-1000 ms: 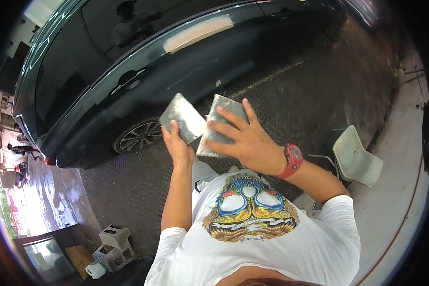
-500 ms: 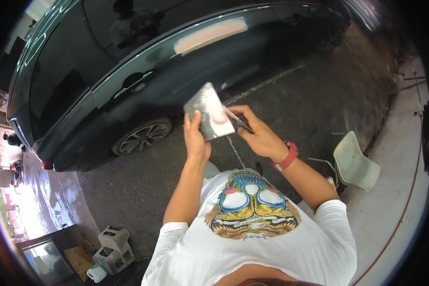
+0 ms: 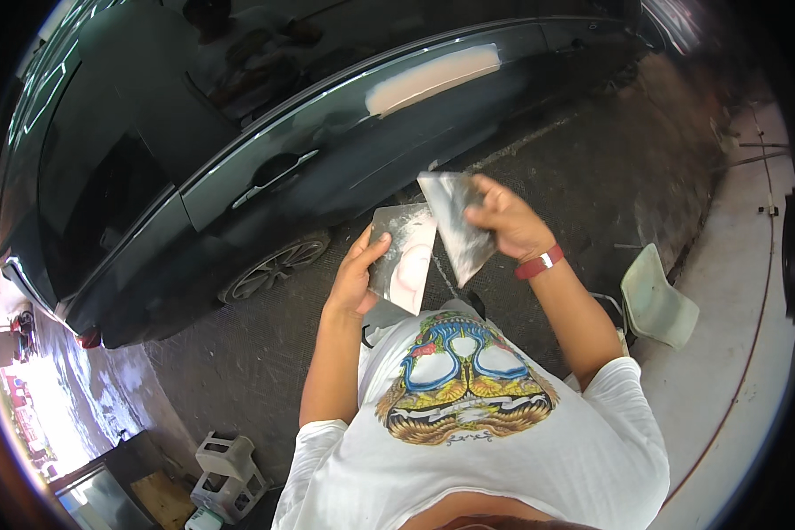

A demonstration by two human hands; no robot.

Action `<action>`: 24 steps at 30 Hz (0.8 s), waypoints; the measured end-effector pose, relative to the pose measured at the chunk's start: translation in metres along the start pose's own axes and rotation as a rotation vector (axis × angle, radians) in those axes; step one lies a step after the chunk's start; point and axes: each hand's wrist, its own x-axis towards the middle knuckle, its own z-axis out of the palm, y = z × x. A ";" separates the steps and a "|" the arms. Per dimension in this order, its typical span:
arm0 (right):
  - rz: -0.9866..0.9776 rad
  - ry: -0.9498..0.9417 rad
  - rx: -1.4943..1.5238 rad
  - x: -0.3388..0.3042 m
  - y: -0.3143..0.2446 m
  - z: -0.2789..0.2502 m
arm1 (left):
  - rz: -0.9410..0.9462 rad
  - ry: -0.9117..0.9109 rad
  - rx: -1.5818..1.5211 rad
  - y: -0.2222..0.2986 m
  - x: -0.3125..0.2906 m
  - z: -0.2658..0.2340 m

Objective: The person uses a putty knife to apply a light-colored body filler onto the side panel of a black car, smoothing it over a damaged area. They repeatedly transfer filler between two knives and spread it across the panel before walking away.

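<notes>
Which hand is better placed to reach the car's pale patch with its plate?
Right, most likely: the right hand and its gray plate appear nearer the pale patch; the left hand and its paste-smeared plate sit lower in view.

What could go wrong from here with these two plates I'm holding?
The pale paste on the left plate in your left hand might slide off if it tips. The grey plate in your right hand is angled close beside it, so the two might knock together. The dark car is just ahead, so a stray corner could mark it.
</notes>
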 end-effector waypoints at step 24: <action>-0.541 -0.012 -1.553 0.088 0.003 0.104 | 0.271 0.286 -0.028 0.086 0.117 -0.023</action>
